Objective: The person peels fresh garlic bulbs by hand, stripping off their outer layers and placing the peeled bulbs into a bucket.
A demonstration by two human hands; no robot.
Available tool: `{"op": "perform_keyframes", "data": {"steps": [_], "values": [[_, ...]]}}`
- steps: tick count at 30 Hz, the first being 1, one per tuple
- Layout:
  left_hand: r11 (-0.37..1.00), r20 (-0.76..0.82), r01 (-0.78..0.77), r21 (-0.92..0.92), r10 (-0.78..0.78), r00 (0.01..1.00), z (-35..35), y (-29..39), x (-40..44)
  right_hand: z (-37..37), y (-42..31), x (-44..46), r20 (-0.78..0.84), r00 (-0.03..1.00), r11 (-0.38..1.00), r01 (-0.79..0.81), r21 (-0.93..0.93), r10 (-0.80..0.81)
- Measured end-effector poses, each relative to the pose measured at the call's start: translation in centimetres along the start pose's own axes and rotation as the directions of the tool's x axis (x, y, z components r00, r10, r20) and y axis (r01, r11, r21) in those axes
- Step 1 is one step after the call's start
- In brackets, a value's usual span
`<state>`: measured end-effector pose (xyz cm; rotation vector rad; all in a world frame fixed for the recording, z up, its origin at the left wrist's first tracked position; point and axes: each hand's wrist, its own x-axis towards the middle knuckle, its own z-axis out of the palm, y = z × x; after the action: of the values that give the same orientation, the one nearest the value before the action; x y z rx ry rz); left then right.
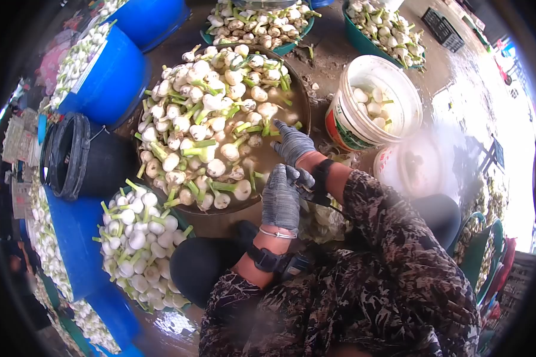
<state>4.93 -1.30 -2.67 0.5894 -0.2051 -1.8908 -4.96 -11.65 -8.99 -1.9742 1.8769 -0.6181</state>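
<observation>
A wide round basin point(308, 113) of muddy water holds many white bulbs point(211, 107) with cut green stems. My right hand point(293, 144), in a grey glove, reaches over the basin's right edge, its fingertips beside a green stem; whether it grips that stem is unclear. Lower down, my left hand point(281, 199), also gloved, is closed near my right wrist, around something small and dark that I cannot make out. The two hands are close together.
To the right stands a white bucket point(407, 98) with a few bulbs inside, next to a second pale bucket point(410, 166). A heap of cleaned bulbs point(138, 241) lies at lower left. Blue tubs point(110, 77) and a black bucket point(95, 157) line the left; a black crate point(443, 30) sits upper right.
</observation>
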Motion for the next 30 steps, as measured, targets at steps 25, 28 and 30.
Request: {"op": "perform_keyframes", "data": {"steps": [25, 28, 30], "values": [[0.933, 0.046, -0.076, 0.352, 0.064, 0.997, 4.7, -3.8, -1.3, -19.0, 2.3, -12.7, -0.249, 0.968, 0.869, 0.110, 0.482, 0.015], [0.887, 0.010, -0.080, 0.455, 0.085, 0.996, 5.1, -4.9, -1.3, -19.3, 1.5, -13.5, -0.315, 0.942, 0.962, 0.184, 0.202, -0.114], [0.834, 0.024, -0.123, 0.539, 0.131, 0.991, 5.0, -5.2, -0.9, -18.6, 1.6, -13.6, -0.319, 0.942, 0.977, 0.158, 0.141, -0.107]]}}
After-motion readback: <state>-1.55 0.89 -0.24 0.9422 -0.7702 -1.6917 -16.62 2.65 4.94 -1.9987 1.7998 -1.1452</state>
